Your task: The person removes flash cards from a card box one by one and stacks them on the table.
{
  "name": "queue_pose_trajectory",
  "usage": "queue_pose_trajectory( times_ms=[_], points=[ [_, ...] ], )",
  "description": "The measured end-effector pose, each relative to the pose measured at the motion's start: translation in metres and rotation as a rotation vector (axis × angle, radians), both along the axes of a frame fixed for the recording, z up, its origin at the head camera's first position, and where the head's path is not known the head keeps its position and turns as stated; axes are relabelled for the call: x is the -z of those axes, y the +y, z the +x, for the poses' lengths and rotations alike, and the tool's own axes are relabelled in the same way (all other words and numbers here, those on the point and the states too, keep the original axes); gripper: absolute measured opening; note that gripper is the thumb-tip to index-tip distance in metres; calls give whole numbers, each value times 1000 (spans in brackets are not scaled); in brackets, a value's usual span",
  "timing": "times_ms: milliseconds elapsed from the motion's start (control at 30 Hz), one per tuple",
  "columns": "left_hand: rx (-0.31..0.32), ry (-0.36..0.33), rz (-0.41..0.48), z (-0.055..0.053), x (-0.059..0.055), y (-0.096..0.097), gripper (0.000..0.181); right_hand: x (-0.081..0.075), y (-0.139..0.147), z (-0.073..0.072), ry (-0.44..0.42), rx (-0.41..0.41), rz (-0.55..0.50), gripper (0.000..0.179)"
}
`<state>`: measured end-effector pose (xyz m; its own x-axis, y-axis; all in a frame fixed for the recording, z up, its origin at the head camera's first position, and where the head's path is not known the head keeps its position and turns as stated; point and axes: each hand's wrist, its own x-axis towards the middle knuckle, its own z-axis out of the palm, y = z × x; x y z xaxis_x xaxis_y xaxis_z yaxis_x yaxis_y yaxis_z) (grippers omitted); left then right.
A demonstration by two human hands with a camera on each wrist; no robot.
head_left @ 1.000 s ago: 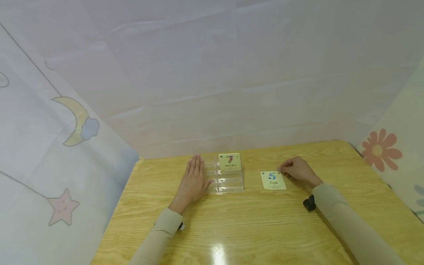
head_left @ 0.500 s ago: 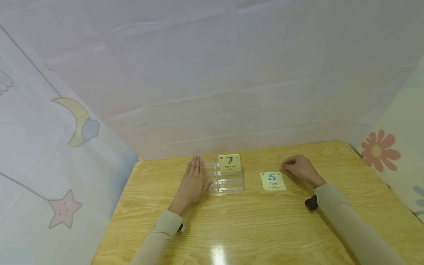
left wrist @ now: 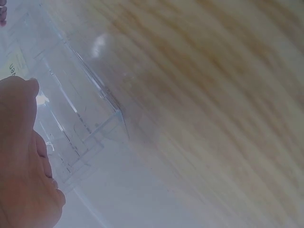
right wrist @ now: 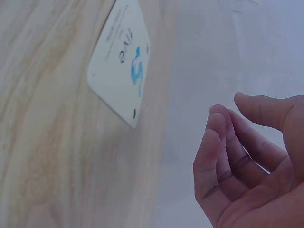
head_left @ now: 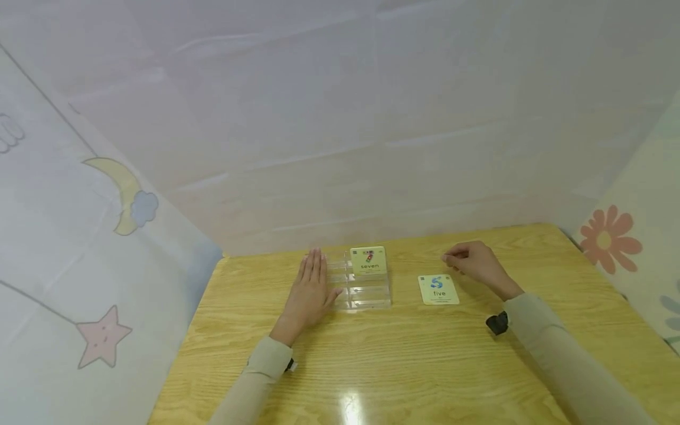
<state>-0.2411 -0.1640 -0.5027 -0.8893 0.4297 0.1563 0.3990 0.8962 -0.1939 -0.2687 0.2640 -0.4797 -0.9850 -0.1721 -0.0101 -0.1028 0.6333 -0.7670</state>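
In the head view my left hand (head_left: pixel 309 292) lies with straight fingers along the left side of a clear plastic rack (head_left: pixel 366 298) with stepped tiers. A yellow card (head_left: pixel 369 265) with a 7 and the word "seven" sits at the rack's upper right. To the right of the rack, a card (head_left: pixel 438 293) with a blue 5 and the word "five" lies flat on the table. My right hand (head_left: pixel 478 264) hovers just beyond that card's upper right corner. The right wrist view shows its fingers loosely bent, the thumb (right wrist: pixel 261 110) apart from them, nothing between.
The wooden table (head_left: pixel 340 354) ends at a pale fabric backdrop (head_left: pixel 340 147) close behind the rack. Printed side hangings stand at left and right, with a moon (head_left: pixel 124 189), a star (head_left: pixel 103 336) and a red flower (head_left: pixel 611 239).
My right hand has come away from the "five" card's corner, first drawing right, then shifting slightly up and left. The card and my left hand have stayed in place.
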Motion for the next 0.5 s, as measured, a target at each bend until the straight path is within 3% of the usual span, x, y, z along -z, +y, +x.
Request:
queue_pose_trajectory(
  times_ms=[500],
  points=[
    [-18,-4,-33,1,-2,3,89,-27,-15,8,38,-29,-39,45]
  ],
)
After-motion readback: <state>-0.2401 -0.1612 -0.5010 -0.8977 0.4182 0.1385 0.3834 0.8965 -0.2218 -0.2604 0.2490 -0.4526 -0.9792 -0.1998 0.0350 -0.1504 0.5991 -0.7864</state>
